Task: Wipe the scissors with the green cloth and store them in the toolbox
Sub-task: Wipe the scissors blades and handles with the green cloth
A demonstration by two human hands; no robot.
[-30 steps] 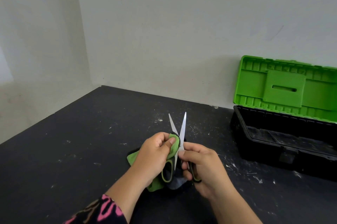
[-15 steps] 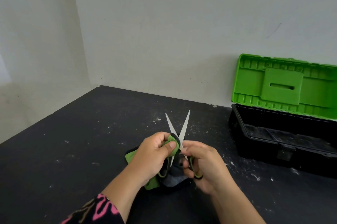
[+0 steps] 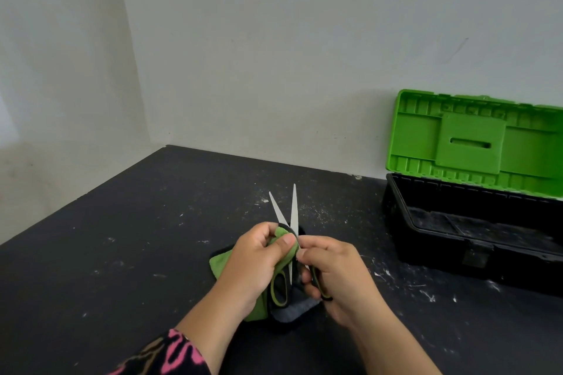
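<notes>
- Head view: a person worked at a dark, paint-flecked table (image 3: pixel 122 237), a patterned sleeve (image 3: pixel 176 356) showing at the lower left.
- Left hand (image 3: pixel 259 255) pinched a fold of the green cloth (image 3: pixel 221 265) between thumb and curled fingers, wrapping it around the left blade near the pivot; the rest of the cloth hung down to the table beneath.
- Scissors (image 3: pixel 294 210) were held above the table at centre, blades parted in a narrow V with tips pointing away and one handle loop free.
- Right hand (image 3: pixel 338 274) gripped the other handle, fingers curled round it.
- Scissors looked light and rigid, with slick, sharp metal blades; the rubbery handles seemed the safe place to take hold, blades brought together before carrying. The cloth looked soft and limp, likely to bunch.
- Toolbox (image 3: pixel 432 255) stood well apart at right against the wall, green lid (image 3: pixel 420 136) raised and black base open; the scissors were not yet inside.
</notes>
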